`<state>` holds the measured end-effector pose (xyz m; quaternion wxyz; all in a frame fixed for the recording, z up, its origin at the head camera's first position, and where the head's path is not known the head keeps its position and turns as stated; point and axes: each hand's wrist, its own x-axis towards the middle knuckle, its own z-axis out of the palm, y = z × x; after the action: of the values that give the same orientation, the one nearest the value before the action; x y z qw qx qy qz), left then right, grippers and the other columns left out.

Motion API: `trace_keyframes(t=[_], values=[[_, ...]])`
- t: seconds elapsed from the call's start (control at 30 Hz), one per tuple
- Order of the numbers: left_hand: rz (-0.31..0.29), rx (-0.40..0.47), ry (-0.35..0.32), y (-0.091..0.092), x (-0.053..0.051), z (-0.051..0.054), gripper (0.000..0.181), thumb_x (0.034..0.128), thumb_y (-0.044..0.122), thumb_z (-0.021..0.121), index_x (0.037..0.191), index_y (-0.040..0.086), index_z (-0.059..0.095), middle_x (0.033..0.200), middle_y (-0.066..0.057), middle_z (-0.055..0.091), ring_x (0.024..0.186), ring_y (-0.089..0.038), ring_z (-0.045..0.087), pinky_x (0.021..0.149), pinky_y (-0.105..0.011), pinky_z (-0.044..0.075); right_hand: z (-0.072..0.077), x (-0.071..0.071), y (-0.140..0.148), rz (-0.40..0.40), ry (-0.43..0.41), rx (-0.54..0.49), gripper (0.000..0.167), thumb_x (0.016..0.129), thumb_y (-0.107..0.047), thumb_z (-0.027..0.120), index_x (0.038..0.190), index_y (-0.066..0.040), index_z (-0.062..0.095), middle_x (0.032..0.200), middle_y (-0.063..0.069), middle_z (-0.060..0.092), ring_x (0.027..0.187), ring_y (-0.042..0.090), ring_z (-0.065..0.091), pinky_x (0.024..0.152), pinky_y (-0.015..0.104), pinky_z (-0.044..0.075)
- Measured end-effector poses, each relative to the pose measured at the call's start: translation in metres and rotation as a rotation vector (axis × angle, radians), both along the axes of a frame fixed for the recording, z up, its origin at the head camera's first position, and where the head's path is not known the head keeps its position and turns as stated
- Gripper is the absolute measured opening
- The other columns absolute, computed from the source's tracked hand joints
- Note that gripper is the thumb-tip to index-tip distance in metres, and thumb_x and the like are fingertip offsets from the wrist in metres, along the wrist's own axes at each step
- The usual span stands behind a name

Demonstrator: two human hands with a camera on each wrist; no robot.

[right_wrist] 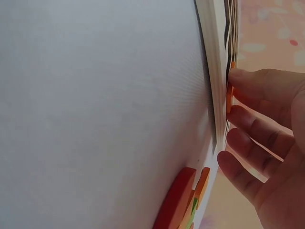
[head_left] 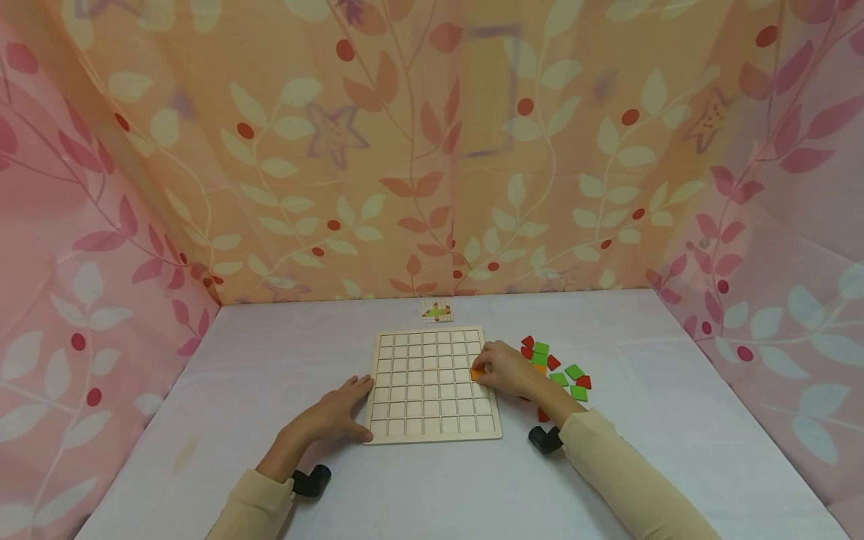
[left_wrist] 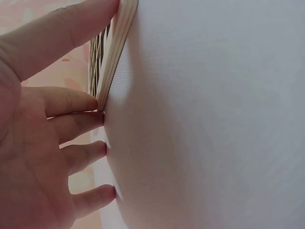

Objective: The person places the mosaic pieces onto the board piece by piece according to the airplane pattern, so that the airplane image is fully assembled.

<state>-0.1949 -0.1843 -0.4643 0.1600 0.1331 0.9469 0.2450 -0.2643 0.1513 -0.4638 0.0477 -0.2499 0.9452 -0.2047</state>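
While left hand lies with fingers spread against layered edge of one square, pale wooden board, right hand pinches one flat orange tile at board's grooved grid, between hands. Just right of right hand, thin loose pieces: five green, five red visible, at least one orange. Beyond hands, one small printed card; farther, leaf-patterned cloth.

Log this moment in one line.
left hand: touches board; right hand: holds orange tile at board's right column; other tiles: right of board; card: beyond board
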Motion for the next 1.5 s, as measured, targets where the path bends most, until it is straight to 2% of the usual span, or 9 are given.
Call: trace_keyframes(t=[0.2,0.37,0.47,0.63,0.83,1.2,1.4,1.5], values=[[0.014,0.001,-0.002,0.001,0.000,-0.004,0.097,0.0675,0.021,0.087,0.148,0.002,0.038,0.158,-0.014,0.034,0.149,-0.038,0.022,0.115,-0.062,0.023,0.001,-0.002,0.001,-0.013,0.002,0.007,0.020,0.081,-0.020,0.079,0.098,-0.012,0.076,0.096,-0.002,0.064,0.088,0.014,0.050,0.078,0.031,0.045],[0.021,-0.005,-0.002,0.001,0.000,-0.005,0.097,0.0675,0.021,0.087,0.149,0.003,0.038,0.158,-0.013,0.034,0.149,-0.037,0.022,0.115,-0.062,0.024,0.006,-0.007,0.007,-0.077,-0.039,-0.031,0.021,0.084,-0.019,0.074,0.103,-0.011,0.076,0.096,-0.002,0.065,0.090,0.015,0.052,0.078,0.031,0.046],[0.029,-0.007,-0.012,0.001,-0.001,-0.004,0.097,0.0679,0.021,0.087,0.149,0.004,0.037,0.158,-0.013,0.033,0.149,-0.037,0.022,0.114,-0.063,0.024,0.009,-0.012,0.015,-0.095,-0.054,-0.051,0.023,0.085,-0.017,0.070,0.107,-0.010,0.075,0.099,0.001,0.066,0.092,0.017,0.053,0.078,0.032,0.048],[0.038,0.001,-0.023,0.002,-0.001,-0.001,0.097,0.0681,0.021,0.087,0.149,0.003,0.037,0.159,-0.014,0.032,0.149,-0.038,0.021,0.114,-0.064,0.023,0.013,-0.022,0.031,-0.062,-0.019,-0.074,0.026,0.086,-0.014,0.069,0.109,-0.003,0.073,0.099,0.008,0.068,0.091,0.021,0.056,0.077,0.035,0.051],[0.029,-0.008,-0.011,0.003,-0.002,0.001,0.096,0.0689,0.021,0.087,0.149,0.002,0.037,0.159,-0.014,0.032,0.149,-0.037,0.021,0.115,-0.063,0.022,0.018,-0.033,0.051,-0.106,-0.052,-0.099,0.026,0.088,-0.013,0.067,0.111,0.000,0.072,0.099,0.009,0.068,0.089,0.022,0.055,0.080,0.038,0.052],[0.038,-0.003,-0.010,0.002,-0.001,0.001,0.096,0.0684,0.022,0.087,0.149,0.005,0.037,0.159,-0.013,0.032,0.149,-0.038,0.022,0.113,-0.064,0.025,0.008,-0.047,0.083,-0.106,-0.027,0.014,0.020,0.089,-0.005,0.062,0.103,-0.002,0.074,0.098,0.010,0.070,0.089,0.023,0.055,0.089,0.046,0.052],[0.052,-0.003,-0.018,0.001,0.000,-0.001,0.097,0.0684,0.022,0.087,0.150,0.006,0.037,0.159,-0.012,0.032,0.149,-0.038,0.022,0.112,-0.065,0.025,0.005,-0.050,0.090,-0.130,-0.068,0.058,0.026,0.088,0.000,0.055,0.103,-0.005,0.075,0.098,0.010,0.067,0.088,0.023,0.055,0.088,0.043,0.053],[0.052,-0.009,-0.022,0.001,0.001,-0.002,0.097,0.0682,0.023,0.087,0.150,0.006,0.037,0.159,-0.012,0.032,0.149,-0.038,0.022,0.112,-0.065,0.025,0.004,-0.050,0.092,-0.140,-0.070,0.045,0.029,0.088,0.002,0.053,0.103,-0.006,0.076,0.098,0.008,0.067,0.091,0.023,0.056,0.089,0.043,0.053]])
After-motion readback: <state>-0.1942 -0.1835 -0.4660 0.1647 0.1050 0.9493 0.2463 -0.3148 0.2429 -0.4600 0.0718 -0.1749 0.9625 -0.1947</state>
